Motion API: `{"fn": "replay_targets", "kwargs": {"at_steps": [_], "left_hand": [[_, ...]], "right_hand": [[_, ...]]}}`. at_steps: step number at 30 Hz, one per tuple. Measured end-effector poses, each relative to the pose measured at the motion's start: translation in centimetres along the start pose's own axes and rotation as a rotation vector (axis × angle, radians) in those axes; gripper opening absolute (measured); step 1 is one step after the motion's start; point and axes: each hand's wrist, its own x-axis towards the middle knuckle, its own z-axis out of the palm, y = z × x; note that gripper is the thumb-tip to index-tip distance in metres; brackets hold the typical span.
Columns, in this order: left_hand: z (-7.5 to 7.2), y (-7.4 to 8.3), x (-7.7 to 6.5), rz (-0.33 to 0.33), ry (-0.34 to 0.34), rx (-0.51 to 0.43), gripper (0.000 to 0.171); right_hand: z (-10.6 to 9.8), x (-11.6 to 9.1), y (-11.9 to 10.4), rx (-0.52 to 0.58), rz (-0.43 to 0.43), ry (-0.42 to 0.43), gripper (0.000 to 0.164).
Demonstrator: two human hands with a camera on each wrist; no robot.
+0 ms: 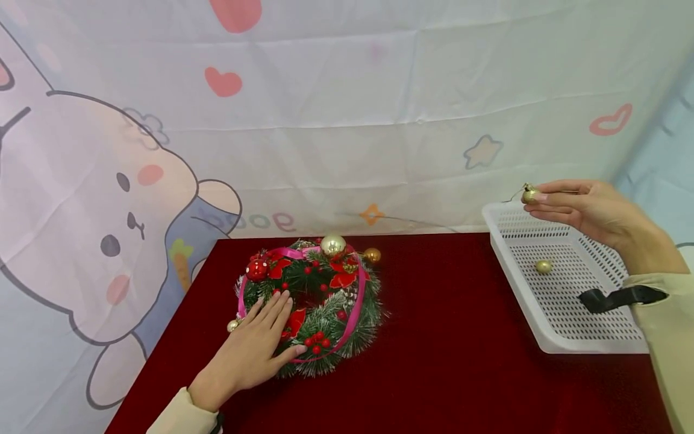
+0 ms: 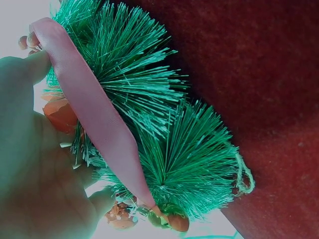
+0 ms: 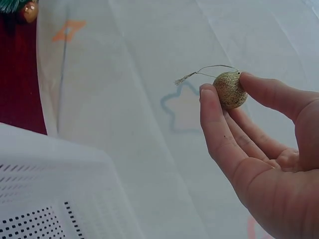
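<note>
- Held gold ball [image 3: 230, 90]: rough, grainy glitter finish, with a thin metallic-looking thread loop [image 3: 186, 78].
- Wreath [image 1: 331, 307]: bristly plastic-looking needles, pale and frosted at some tips.
- Pink ribbon [image 2: 102, 109]: smooth cloth with a soft satin sheen.
- Large pale-gold ball [image 1: 333, 245]: smooth, glossy, almost metallic.
- Red spotted ball [image 1: 257, 270] and red berries [image 1: 317, 342]: shiny.
- Basket [image 1: 591, 345]: smooth white plastic, perforated.
- Red covering [image 1: 434, 313] on the desk: matt, velvety cloth.
- Backdrop [image 1: 352, 90]: thin printed cloth, creased, faintly sheened.
</note>
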Motion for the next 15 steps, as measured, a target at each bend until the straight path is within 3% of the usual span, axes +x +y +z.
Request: {"fn": "replay_targets", "kwargs": {"at_steps": [6, 15], "left_hand": [[0.0, -0.1, 0.0, -0.009, 0.0, 0.004, 0.091], [-0.1, -0.2, -0.3, -0.017, 0.006, 0.019, 0.091]], "right_hand": [[-1.3, 0.1, -0.1, 0.002, 0.023, 0.047, 0.036], [-4.2, 0.7, 0.3, 0.005, 0.088, 0.053, 0.036]]}}
